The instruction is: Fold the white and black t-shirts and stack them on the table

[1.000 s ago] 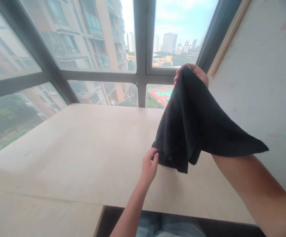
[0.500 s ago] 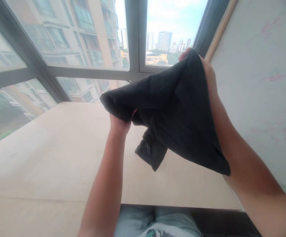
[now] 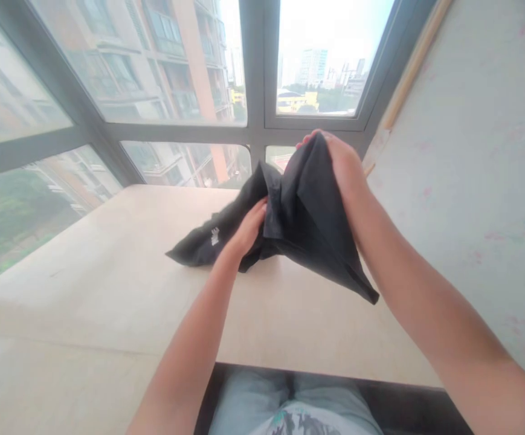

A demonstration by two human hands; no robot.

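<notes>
A black garment (image 3: 316, 205), its exact kind unclear in the folds, is bunched between my hands. My right hand (image 3: 341, 160) grips its raised upper corner from behind, so the fabric hides most of the fingers. A lower corner hangs down beside my right forearm. Near the garment's middle, my left hand (image 3: 249, 228) has its fingers at a thick folded edge, closed on the cloth there; the fingertips are partly hidden. Left of that hand, a pointed part with a small white print reaches down toward the pale surface (image 3: 108, 290).
Grey-framed windows (image 3: 255, 72) stand beyond the pale surface, with buildings outside. A flower-patterned wall (image 3: 461, 157) rises close on the right, with a wooden strip (image 3: 418, 60) along its edge. My legs (image 3: 253, 393) are below the surface's near edge.
My right hand has come lower and to the left. My left hand has moved from under the cloth's left end to its middle, and the part with the white print now shows, spread leftward.
</notes>
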